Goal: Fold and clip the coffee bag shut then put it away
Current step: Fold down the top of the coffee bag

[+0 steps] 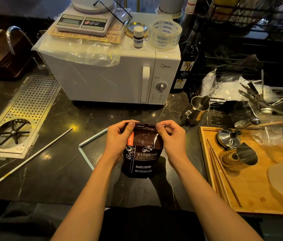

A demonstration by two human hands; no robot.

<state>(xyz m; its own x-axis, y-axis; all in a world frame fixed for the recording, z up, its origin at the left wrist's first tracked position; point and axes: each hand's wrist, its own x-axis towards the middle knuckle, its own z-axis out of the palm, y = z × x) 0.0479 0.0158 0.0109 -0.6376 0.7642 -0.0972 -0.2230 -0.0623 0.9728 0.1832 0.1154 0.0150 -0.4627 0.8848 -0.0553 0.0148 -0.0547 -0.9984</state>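
Observation:
A dark brown coffee bag (141,159) with white print stands upright on the black marble counter, right in front of me. My left hand (118,138) pinches the bag's top left corner and my right hand (172,136) pinches its top right corner. The top edge is bent over between my thumbs. A pale blue bag clip (88,146), a long thin bar opened into a V, lies flat on the counter just left of the bag, partly hidden by my left forearm.
A white microwave (116,75) stands behind the bag, with a scale and tape roll on top. A wooden tray (252,193) with steel jugs sits at the right. A perforated metal drain grid (24,115) and a white stick (34,155) lie at the left.

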